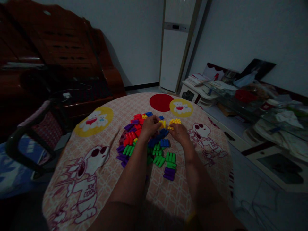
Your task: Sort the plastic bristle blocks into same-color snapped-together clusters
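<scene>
A pile of plastic building blocks in several colours lies on the round cloth-covered table. My left hand (151, 127) is above the pile, fingers pinched at the edge of a yellow block (164, 124). To its right, my right hand (180, 132) has its fingers closed on a cluster of yellow blocks (175, 121). Red blocks (130, 138) lie left of my left hand, and blue blocks (164, 143) lie between my forearms. Nearer to me are green blocks (170, 158) and purple blocks (169, 173). My left forearm hides part of the pile.
The patterned tablecloth (166, 195) surrounds the blocks. A chair (26, 134) stands at the left, with a wooden sofa (72, 48) behind it. At the right is a cluttered cabinet (216, 101). A tall white air conditioner (174, 57) stands at the back.
</scene>
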Demonstrator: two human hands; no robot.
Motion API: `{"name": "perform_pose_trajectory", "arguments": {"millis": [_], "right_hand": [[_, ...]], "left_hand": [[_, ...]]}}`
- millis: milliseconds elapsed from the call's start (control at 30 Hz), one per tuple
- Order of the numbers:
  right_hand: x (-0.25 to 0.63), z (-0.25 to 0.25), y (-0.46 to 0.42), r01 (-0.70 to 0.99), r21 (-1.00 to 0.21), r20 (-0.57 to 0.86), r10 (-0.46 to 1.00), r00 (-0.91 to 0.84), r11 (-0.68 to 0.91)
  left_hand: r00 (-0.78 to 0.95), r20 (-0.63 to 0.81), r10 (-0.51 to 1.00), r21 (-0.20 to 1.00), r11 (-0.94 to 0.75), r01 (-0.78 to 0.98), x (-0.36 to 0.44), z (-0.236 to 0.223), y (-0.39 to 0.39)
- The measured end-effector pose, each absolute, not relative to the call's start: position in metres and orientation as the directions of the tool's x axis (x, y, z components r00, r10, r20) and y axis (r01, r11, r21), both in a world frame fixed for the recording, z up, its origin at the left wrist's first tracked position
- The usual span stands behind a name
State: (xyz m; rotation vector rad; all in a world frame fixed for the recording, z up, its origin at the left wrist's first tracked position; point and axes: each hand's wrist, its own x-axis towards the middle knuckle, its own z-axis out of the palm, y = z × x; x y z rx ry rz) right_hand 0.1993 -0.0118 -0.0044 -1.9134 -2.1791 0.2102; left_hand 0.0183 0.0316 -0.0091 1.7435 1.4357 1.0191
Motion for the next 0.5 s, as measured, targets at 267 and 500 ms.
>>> {"name": "perform_pose_trajectory", "arguments": {"millis": [267,500], "right_hand": [[0.204,-0.011,-0.007,0.928,-0.371,0.198,0.978,0.066,0.012],[0.227,-0.018,0.005,0.685,-0.724,0.403,0.853,0.33,0.077]], "left_hand": [[0.112,0.143,0.983,0.842,-0.181,0.508,0.023,-0.01,0.032],[0.171,0.188,0.967,0.803,-0.252,0.54,0.041,-0.011,0.026]]}}
